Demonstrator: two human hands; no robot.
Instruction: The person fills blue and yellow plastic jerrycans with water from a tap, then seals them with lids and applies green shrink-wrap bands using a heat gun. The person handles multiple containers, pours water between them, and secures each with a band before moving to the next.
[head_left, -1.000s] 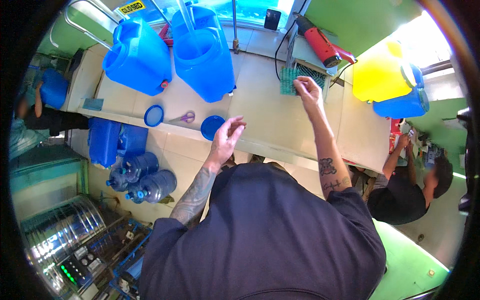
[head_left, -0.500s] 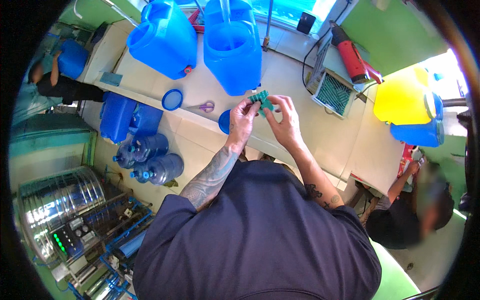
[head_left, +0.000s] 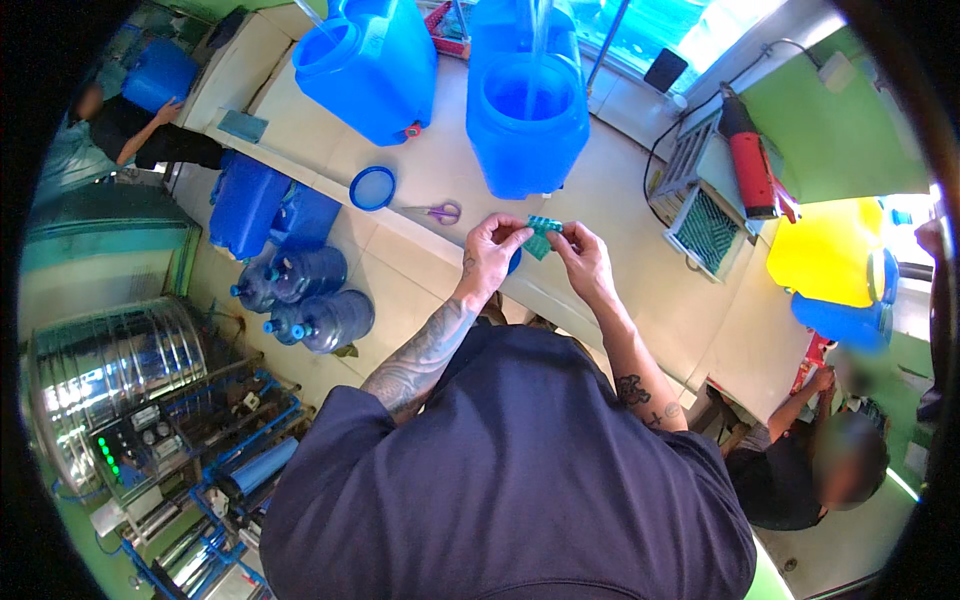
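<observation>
Between my hands is a small piece of green printed plastic film (head_left: 541, 241), held up over the near edge of the counter. My left hand (head_left: 488, 256) pinches one end of it between thumb and fingers. On the other end, my right hand (head_left: 588, 265) has its thumb and fingers closed. Behind my left hand a blue lid (head_left: 514, 262) is mostly hidden. Purple-handled scissors (head_left: 446, 212) lie on the counter to the left, beside a round blue lid (head_left: 373, 188). Beyond my hands stands an open blue jug (head_left: 524, 155) with water streaming into it.
Another open blue jug (head_left: 390, 90) stands further left. A red heat gun (head_left: 752, 165) rests at the right above a basket of green pieces (head_left: 708, 232). Yellow (head_left: 825, 250) and blue containers stand beyond. Clear bottles (head_left: 335, 320) sit on the floor. One person is at each side.
My view has shifted, so the counter things appear further right. My hands have drawn slightly apart, and the green film now spans between both sets of fingers.
</observation>
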